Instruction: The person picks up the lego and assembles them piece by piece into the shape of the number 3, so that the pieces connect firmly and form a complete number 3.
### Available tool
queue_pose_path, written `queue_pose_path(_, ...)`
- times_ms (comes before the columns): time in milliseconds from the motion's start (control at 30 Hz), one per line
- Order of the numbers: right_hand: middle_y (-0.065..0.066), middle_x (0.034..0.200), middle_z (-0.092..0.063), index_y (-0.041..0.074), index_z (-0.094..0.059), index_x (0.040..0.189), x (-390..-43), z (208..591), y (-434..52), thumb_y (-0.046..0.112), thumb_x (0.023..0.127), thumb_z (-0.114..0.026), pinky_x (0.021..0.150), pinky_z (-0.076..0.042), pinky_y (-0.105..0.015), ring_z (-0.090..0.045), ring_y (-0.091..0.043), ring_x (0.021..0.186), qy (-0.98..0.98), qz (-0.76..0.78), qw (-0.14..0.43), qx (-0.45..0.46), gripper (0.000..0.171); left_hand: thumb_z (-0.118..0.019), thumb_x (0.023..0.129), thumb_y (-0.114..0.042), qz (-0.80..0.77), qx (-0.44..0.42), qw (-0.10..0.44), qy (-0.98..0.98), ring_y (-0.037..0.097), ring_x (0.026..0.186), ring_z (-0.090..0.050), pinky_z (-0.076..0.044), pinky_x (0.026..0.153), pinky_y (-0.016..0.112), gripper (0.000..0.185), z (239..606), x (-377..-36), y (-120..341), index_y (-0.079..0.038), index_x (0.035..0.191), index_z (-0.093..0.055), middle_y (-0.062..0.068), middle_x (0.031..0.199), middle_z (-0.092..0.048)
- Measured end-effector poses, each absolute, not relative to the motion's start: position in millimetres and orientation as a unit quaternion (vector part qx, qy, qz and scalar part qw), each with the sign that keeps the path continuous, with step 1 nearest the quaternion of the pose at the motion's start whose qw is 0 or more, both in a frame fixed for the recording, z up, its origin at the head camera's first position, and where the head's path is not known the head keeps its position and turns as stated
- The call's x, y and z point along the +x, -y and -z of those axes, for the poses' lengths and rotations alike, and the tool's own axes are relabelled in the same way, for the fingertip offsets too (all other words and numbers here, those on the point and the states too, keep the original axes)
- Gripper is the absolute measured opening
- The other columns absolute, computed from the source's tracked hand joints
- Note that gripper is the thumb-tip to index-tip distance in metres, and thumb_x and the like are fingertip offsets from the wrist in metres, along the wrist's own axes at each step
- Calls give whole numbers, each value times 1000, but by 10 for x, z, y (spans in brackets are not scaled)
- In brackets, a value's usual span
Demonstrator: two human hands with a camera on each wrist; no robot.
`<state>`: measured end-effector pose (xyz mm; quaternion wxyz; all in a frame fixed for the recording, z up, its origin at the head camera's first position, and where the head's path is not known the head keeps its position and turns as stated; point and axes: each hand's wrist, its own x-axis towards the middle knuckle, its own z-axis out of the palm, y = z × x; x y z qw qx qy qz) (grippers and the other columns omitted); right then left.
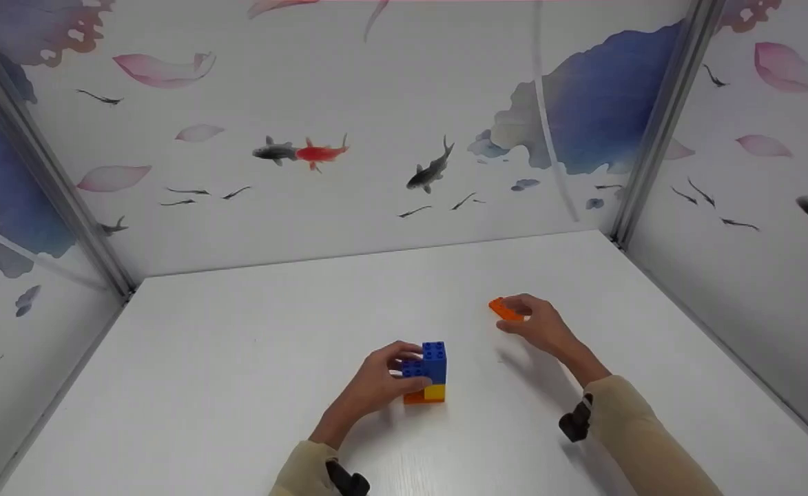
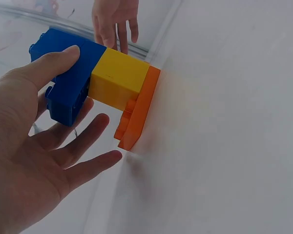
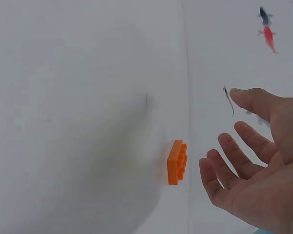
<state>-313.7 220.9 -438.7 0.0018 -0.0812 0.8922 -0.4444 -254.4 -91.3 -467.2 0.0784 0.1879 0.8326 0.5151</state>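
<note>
A toy-brick stack stands on the white table: a flat orange plate [image 1: 414, 398] at the bottom, a yellow brick [image 2: 119, 78] on it, and blue bricks [image 1: 436, 366] at the top, stepped out over the plate's bare studs. My left hand [image 1: 375, 383] grips the blue part; the thumb lies across it in the left wrist view, while some fingers are hidden behind. Farther off to the right, a loose orange brick [image 3: 175, 163] lies studs up. Over it hovers my right hand [image 1: 540, 326], fingers loosely bent and apart from the brick in the right wrist view.
The white tabletop [image 1: 204, 386] is enclosed by printed panels at the back [image 1: 376, 227] and both sides, with metal posts [image 1: 631, 200] at the rear corners. Black straps with small devices [image 1: 576, 420] sit on both wrists.
</note>
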Motion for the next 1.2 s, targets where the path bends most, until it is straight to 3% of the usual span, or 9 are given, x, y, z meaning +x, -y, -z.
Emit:
queue_pose_path(367, -27, 151, -42, 1, -45, 146, -3334, 4606, -2321, 23, 95, -67, 112, -43, -55, -42, -43, 137, -896, 442, 34, 6, 59, -72, 93, -32, -497, 194, 89, -841, 24, 113, -59, -54, 101, 43, 39, 4650, -2531, 923, -20, 127, -57, 7, 131, -63)
queue_pose_path(667, -29, 155, -34, 0, -33, 152, -3455, 4629, -2337, 25, 96, -65, 118, -34, -57, -38, -44, 140, -899, 433, 60, 43, 69, -72, 92, -30, -505, 195, 90, -836, 22, 110, -61, -54, 100, 42, 39, 4660, -2537, 941, -21, 127, -57, 8, 131, -62)
queue_pose_path(933, -31, 151, -38, -6, -33, 150, -3506, 4647, -2316, 23, 94, -68, 118, -34, -56, -40, -45, 137, -896, 438, 60, 45, 72, -73, 92, -30, -496, 185, 92, -844, 23, 110, -62, -55, 100, 45, 39, 4667, -2555, 940, -23, 127, -56, 9, 127, -64)
queue_pose_path(1200, -29, 142, -47, -6, -42, 144, -3510, 4720, -2297, 18, 94, -68, 116, -39, -52, -48, -40, 125, -889, 451, 46, 67, 60, -72, 92, -32, -496, 179, 94, -844, 23, 109, -61, -55, 100, 45, 38, 4672, -2544, 933, -25, 127, -56, 9, 126, -65)
